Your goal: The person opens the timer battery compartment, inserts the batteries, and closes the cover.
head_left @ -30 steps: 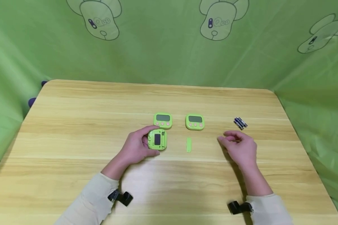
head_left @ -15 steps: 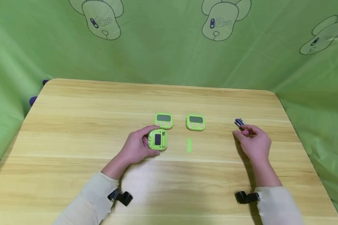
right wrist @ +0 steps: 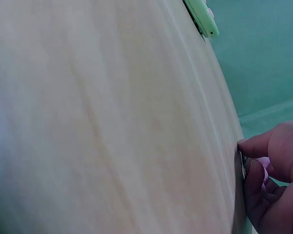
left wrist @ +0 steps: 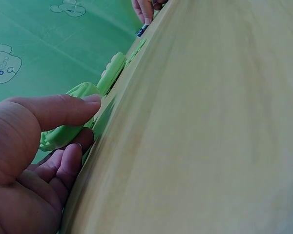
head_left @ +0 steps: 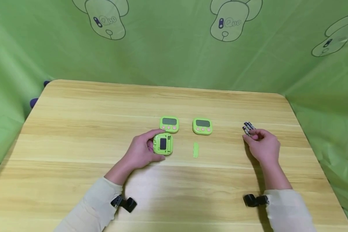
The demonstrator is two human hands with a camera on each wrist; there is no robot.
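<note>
My left hand holds a green digital timer between thumb and fingers, back side up, its battery compartment uncovered. In the left wrist view the thumb lies along the edge of this timer. Over on the right, my right hand pinches a small dark battery at the near side of a little group of batteries. Its fingertips are low at the table in the right wrist view, hiding most of that battery. A thin green battery cover lies between the hands.
Two more green timers, one on the left and one on the right, lie screen up beyond the held one. The left one is right behind my left fingers. A green printed curtain hangs around the wooden table.
My right hand has moved right and forward to the batteries, and one battery has shifted slightly apart from the others. The left hand keeps holding the timer in place.
</note>
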